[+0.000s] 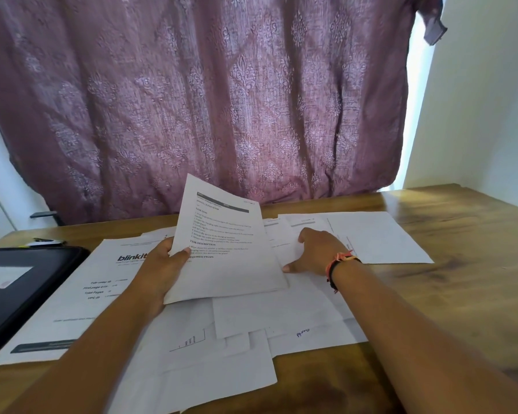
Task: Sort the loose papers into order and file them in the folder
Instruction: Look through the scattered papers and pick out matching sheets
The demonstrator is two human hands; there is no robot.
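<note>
My left hand [162,264] grips a printed sheet [225,243] by its left edge and holds it tilted up above the table. My right hand [314,252] rests flat, fingers spread, on the loose white papers [281,312] scattered over the middle of the wooden table. A sheet headed "blinkit" [81,297] lies at the left of the spread. A black folder [18,282] lies shut at the far left, partly under that sheet's edge. More blank sheets [377,237] lie at the back right.
The wooden table [461,288] has bare surface to the right and at the front. A purple patterned curtain [210,100] hangs right behind the table. A white wall [485,109] stands at the right. A small dark object [47,241] lies behind the folder.
</note>
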